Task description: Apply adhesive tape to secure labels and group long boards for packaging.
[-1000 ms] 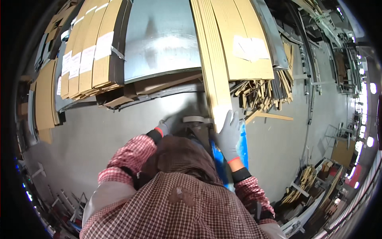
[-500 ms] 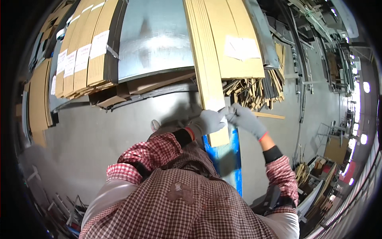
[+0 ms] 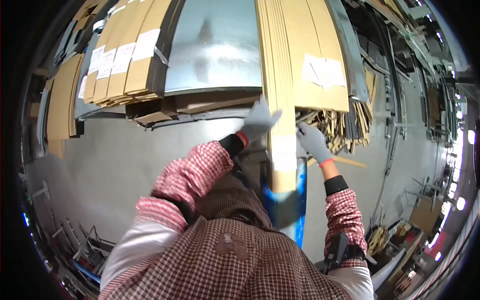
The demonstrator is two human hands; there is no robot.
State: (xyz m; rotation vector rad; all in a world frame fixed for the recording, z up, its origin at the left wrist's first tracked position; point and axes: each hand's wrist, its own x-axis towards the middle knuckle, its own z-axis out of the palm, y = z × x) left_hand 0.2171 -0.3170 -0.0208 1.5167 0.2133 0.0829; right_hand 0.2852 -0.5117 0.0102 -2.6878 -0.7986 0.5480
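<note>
A long stack of tan cardboard strips (image 3: pixel 280 107) runs toward me, its near end lying over a blue surface (image 3: pixel 295 210). A white paper sheet (image 3: pixel 284 152) lies flat on the strips near that end. My left hand (image 3: pixel 259 120), in a grey glove, is at the left edge of the stack with thumb and fingers apart, holding nothing. To the right of the stack, my gloved right hand (image 3: pixel 313 141) has its fingers curled closed; what they hold, if anything, is too small to make out.
A wider cardboard stack (image 3: pixel 322 95) with white paper lies beyond on the right, over a pile of offcuts (image 3: pixel 340 125). Left of the strips is a grey metal sheet (image 3: pixel 212 65), then labelled cardboard bundles (image 3: pixel 122 60). Grey floor (image 3: pixel 115 160) surrounds this.
My hands have parted from over the strips, the left going up and left, the right to the right side. The paper between them is now uncovered. The whole view has shifted slightly.
</note>
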